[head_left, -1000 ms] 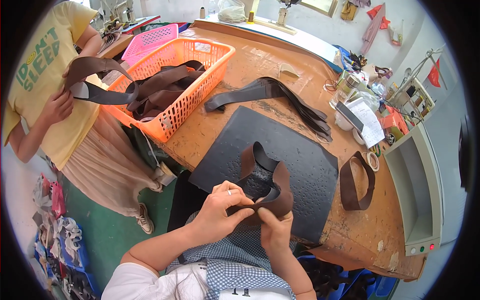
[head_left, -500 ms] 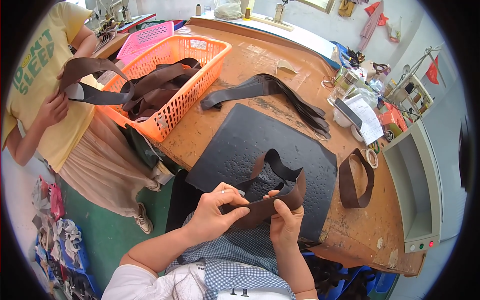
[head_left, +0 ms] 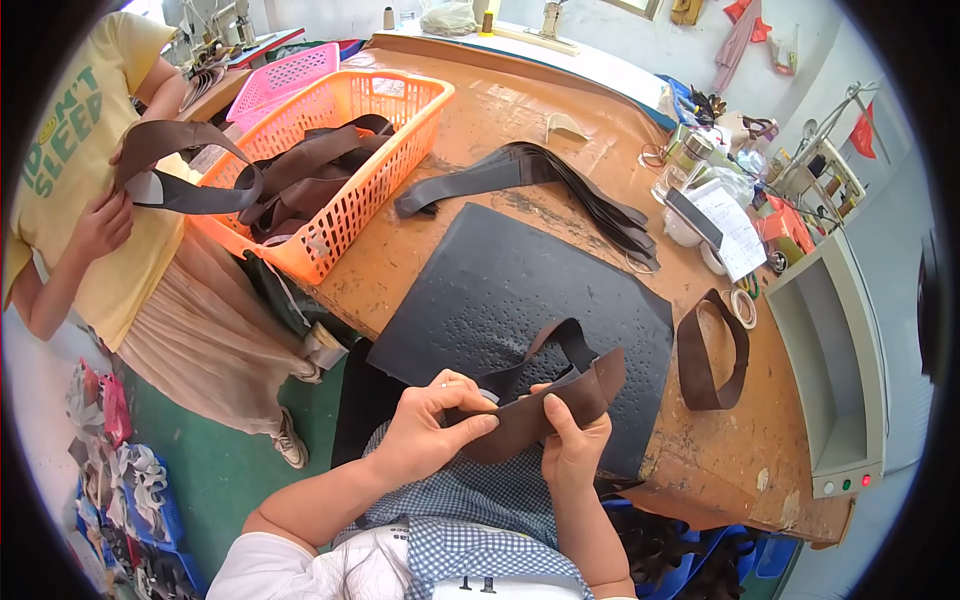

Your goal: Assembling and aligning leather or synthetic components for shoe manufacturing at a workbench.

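Both my hands hold one wide brown strap (head_left: 520, 428), dark on its inner side, bent into a loop above a black pitted mat (head_left: 510, 262). My left hand (head_left: 425, 425) pinches its left part between thumb and fingers. On its right part, my right hand (head_left: 574, 435) grips with the thumb in front and fingers behind. Beyond the hands the strap curls back over the mat, its right end standing up. A second brown strap loop (head_left: 697, 370) stands on the table right of the mat. A stack of dark straps (head_left: 540, 170) lies beyond it.
An orange basket (head_left: 345, 235) of brown straps stands at the left on the brown table (head_left: 480, 100). Beside it another person (head_left: 110, 220) holds a strap loop. A phone (head_left: 693, 217), papers and jars crowd the right, near a grey box with lights (head_left: 825, 370).
The strap's far loop has dropped lower and its right end has swung out to the right. My hands have hardly moved, still gripping it.
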`<state>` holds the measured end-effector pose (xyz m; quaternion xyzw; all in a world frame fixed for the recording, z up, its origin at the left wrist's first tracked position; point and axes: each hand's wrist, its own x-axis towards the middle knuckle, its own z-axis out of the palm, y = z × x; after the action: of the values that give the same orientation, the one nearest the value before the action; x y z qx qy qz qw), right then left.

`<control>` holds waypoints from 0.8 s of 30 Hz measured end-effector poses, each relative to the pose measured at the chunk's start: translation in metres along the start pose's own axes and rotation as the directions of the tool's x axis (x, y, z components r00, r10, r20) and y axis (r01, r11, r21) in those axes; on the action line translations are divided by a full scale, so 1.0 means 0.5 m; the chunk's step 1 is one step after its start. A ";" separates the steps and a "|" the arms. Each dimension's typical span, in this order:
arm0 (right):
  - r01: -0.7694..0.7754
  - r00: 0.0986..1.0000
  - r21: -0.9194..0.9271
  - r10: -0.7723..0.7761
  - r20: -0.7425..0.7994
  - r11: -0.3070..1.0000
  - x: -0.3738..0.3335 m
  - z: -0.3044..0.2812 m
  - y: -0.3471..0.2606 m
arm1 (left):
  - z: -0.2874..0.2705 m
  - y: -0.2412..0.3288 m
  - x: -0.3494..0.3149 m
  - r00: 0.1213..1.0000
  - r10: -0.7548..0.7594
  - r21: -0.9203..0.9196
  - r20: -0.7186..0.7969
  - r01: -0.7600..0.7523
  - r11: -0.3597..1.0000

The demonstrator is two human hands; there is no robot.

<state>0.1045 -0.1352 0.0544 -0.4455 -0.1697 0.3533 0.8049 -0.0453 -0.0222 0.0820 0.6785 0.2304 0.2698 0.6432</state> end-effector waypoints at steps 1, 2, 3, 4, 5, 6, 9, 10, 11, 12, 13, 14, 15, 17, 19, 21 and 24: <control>0.001 1.000 0.001 -0.001 0.000 1.000 0.001 0.003 0.000 | -0.001 -0.002 0.000 1.000 0.000 0.001 0.001 0.000 1.000; 0.006 1.000 0.014 -0.006 -0.001 1.000 0.002 0.006 -0.001 | -0.001 -0.003 0.000 1.000 0.000 -0.005 -0.002 0.000 1.000; 0.012 1.000 0.027 -0.012 -0.002 1.000 0.002 0.007 -0.001 | -0.002 -0.004 -0.001 1.000 0.000 -0.011 -0.003 0.000 1.000; 0.012 1.000 0.028 -0.012 -0.003 1.000 0.001 0.008 0.000 | -0.002 -0.003 -0.003 1.000 0.000 -0.011 -0.002 0.000 1.000; 0.019 1.000 0.014 -0.019 0.005 1.000 0.001 0.008 0.000 | -0.003 -0.001 -0.005 1.000 -0.006 -0.017 0.004 0.006 1.000; 0.027 1.000 -0.002 -0.027 0.013 1.000 0.001 0.007 0.001 | -0.004 0.001 -0.005 1.000 -0.011 -0.024 0.010 0.011 1.000; 0.031 0.999 -0.001 -0.031 -0.007 1.000 0.000 0.014 0.003 | -0.008 0.006 -0.003 0.994 -0.096 -0.157 0.049 0.103 0.982; 0.032 0.999 -0.001 -0.032 -0.008 0.999 -0.001 0.018 0.002 | -0.013 0.008 -0.002 0.994 -0.096 -0.157 0.051 0.103 0.982; 0.050 0.999 -0.029 -0.050 -0.001 0.998 -0.004 0.023 0.001 | -0.021 0.011 0.000 0.993 -0.089 -0.040 0.082 0.093 0.995; 0.065 0.998 -0.057 -0.064 0.006 0.996 -0.008 0.028 0.002 | -0.026 0.015 -0.001 0.990 -0.089 0.077 0.114 0.080 0.994; 0.062 0.998 -0.058 -0.061 0.005 0.996 -0.014 0.030 0.008 | -0.022 0.025 -0.003 0.989 -0.092 0.077 0.113 0.084 0.994; 0.080 0.997 -0.177 -0.077 0.023 0.981 -0.024 0.030 0.016 | -0.013 0.040 -0.004 0.993 -0.066 0.184 0.095 0.047 0.982; 0.100 0.995 -0.293 -0.090 0.049 0.951 -0.029 0.030 0.020 | -0.007 0.049 -0.004 0.997 -0.035 0.290 0.075 0.012 0.957; 0.106 0.994 -0.290 -0.092 0.063 0.951 -0.036 0.033 0.016 | -0.003 0.045 -0.001 0.998 -0.028 0.317 0.064 0.006 0.948; 0.083 0.996 -0.233 -0.070 0.064 0.969 -0.033 0.033 0.013 | -0.005 0.040 0.001 0.998 -0.018 0.346 0.057 -0.003 0.938; 0.030 1.000 -0.114 -0.030 0.000 0.993 -0.025 0.033 0.004 | -0.005 0.034 -0.002 0.998 -0.005 0.270 0.069 -0.014 0.963; -0.022 0.996 0.053 0.026 -0.081 0.998 -0.017 0.026 -0.017 | -0.010 0.028 -0.008 0.997 -0.004 0.284 0.081 -0.019 0.959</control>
<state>0.0945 -0.1366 0.0691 -0.4406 -0.1218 0.3488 0.8182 -0.0520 -0.0218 0.0956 0.7752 0.2380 0.2087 0.5467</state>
